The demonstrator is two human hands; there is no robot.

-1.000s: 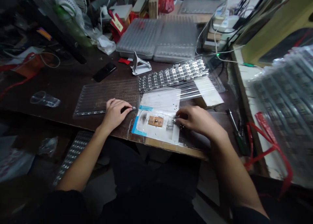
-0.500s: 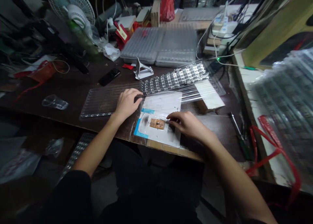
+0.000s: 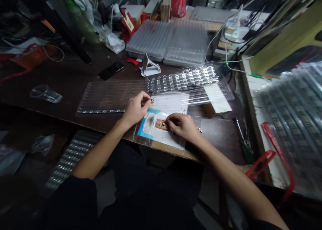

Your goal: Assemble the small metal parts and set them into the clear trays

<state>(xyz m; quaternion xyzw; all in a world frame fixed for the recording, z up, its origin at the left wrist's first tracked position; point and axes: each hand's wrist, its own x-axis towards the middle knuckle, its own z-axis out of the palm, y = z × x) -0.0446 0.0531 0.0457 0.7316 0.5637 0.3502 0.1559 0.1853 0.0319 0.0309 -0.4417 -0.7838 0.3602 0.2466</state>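
My left hand (image 3: 137, 108) pinches a small shiny metal part (image 3: 152, 100) between thumb and fingertips, just above the white sheet (image 3: 173, 101). The fingers of my right hand (image 3: 181, 125) are closed at the right end of a small brown block (image 3: 160, 124); whatever they pinch is too small to make out. A tiny dark metal piece (image 3: 164, 124) sits on that block. Blue tape (image 3: 145, 135) edges the white board under it. Behind, a clear ribbed tray (image 3: 181, 78) holds rows of shiny metal parts. Another clear tray (image 3: 108, 96) lies to the left, with one row of parts along its near edge.
Stacked clear trays (image 3: 186, 42) stand at the back, behind a white stand (image 3: 150, 67). A phone (image 3: 112, 70) and a clear plastic cup (image 3: 46, 93) lie to the left. At the right are a screwdriver (image 3: 245, 144) and a red strap (image 3: 278, 153).
My left hand has come away from the filled tray towards the white board, with a small metal part in its fingertips. My right hand has moved left onto the brown block.
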